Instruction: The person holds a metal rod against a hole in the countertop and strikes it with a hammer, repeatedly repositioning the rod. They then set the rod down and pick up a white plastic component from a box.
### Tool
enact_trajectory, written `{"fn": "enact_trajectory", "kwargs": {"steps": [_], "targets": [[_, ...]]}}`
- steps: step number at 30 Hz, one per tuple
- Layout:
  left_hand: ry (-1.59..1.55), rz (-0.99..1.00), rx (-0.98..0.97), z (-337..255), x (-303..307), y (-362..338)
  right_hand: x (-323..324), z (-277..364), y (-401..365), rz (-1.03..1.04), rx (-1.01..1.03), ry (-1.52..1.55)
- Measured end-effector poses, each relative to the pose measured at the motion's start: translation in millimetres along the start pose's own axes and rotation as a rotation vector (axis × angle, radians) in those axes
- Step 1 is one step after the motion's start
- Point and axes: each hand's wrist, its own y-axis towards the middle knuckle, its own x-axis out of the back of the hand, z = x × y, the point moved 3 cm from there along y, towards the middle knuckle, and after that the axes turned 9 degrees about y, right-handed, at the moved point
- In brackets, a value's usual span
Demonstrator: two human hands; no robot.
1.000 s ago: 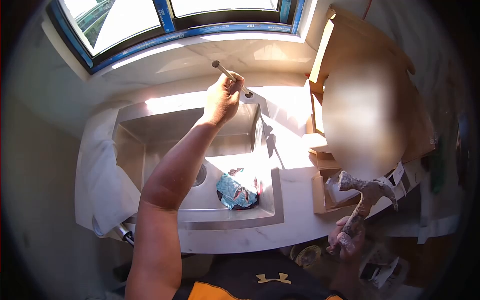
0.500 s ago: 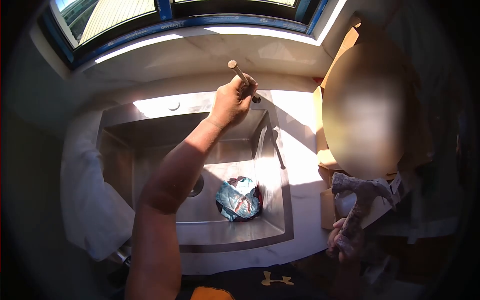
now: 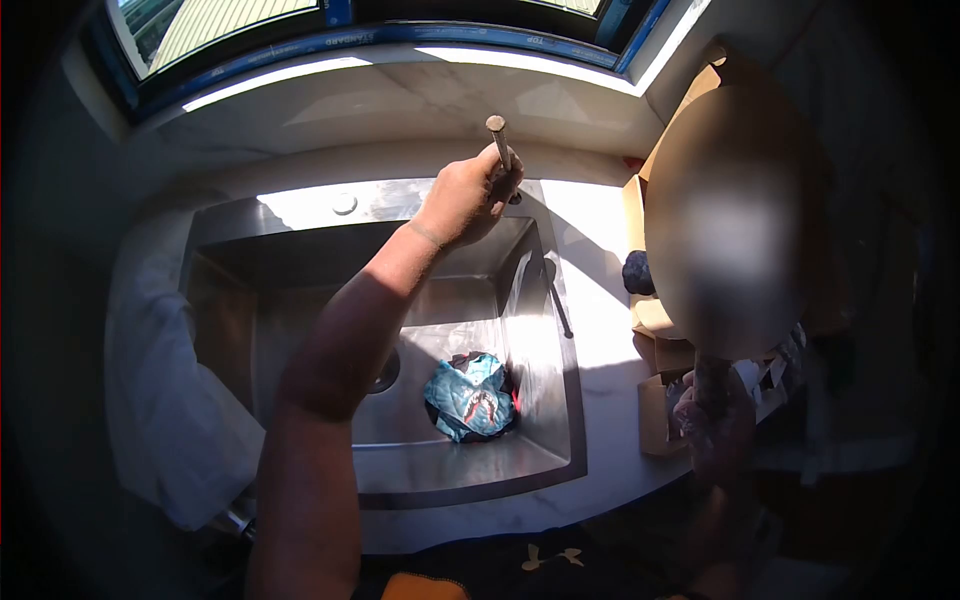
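Note:
My left hand (image 3: 468, 197) is closed around a metal rod (image 3: 499, 138) with a flat round top, like a chisel or punch. It stands nearly upright at the back right corner of the steel sink (image 3: 400, 490), over a dark hole (image 3: 515, 198) in the rim. At the right, my right hand (image 3: 715, 415) grips the handle of a hammer. Most of the hammer is behind a blurred patch; only its dark head end (image 3: 637, 273) shows at the patch's left side.
A crumpled blue cloth (image 3: 470, 398) lies in the sink near the drain (image 3: 386, 373). White cloth (image 3: 175, 400) hangs over the left edge. An open cardboard box (image 3: 655, 415) is on the right counter (image 3: 610, 400). Behind the sink is a window (image 3: 400, 38).
The hammer has been raised, its head moving up and left toward the rod. My right hand has shifted slightly up and right. The rod's top has tipped right and is more upright.

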Motion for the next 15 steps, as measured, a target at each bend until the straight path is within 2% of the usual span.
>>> {"fn": "enact_trajectory", "kwargs": {"steps": [1, 3, 6, 8, 13, 15], "targets": [[0.045, 0.039, 0.006, -3.5, 1.5, 2.8, -0.7, 13.2, 12.9, 0.011, 0.092, -0.129], [0.089, 0.072, 0.01, -6.2, 2.7, 5.7, -3.6, 25.7, 39.9, -0.004, 0.253, -0.157], [0.158, 0.079, -0.04, -8.0, -0.5, 7.6, -10.8, 66.5, 71.1, 0.009, 0.36, -0.253], [0.187, 0.063, -0.073, -9.2, -1.2, 6.6, -17.0, 85.0, 82.9, -0.054, 0.507, -0.358], [0.174, 0.017, -0.131, -6.6, -0.2, 6.0, -32.4, 101.7, 103.7, 0.025, 0.484, -0.448], [0.16, -0.008, -0.15, -7.6, 2.8, 6.1, -27.0, 103.0, 111.6, 0.034, 0.437, -0.612]]}}
